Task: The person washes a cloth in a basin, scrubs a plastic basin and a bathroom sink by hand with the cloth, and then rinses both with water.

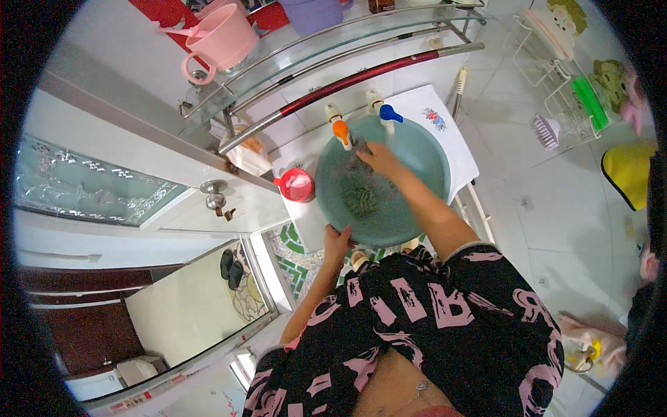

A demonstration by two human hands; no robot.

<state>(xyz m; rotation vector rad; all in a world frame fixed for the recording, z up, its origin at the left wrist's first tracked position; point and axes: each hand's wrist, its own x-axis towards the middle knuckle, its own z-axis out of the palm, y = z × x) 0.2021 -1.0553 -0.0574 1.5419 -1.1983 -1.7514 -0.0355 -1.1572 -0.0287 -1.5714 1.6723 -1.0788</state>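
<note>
A large teal basin [434, 163] sits on the white sink [464, 149]. At its near left rim is my left hand [338, 240], closed on the edge, with some fingertips hidden. My right hand [377, 158] reaches over the basin's far part, closed on a dark grey, soft-looking bit [359, 144] just below the orange-handled tap [340, 132]. A dark, greyish-green patterned wad, perhaps cloth, [361, 198] lies in the basin; its kind is unclear. Beside the orange-handled tap is a blue-handled tap [391, 115].
A red cup [297, 185] stands on the sink's left side. Above hangs a glass shelf with a red-and-chrome rail [347, 87] and a pink mug [226, 42]. A wire rack [556, 83] with a green brush is on the right wall; a door [201, 222] stands left.
</note>
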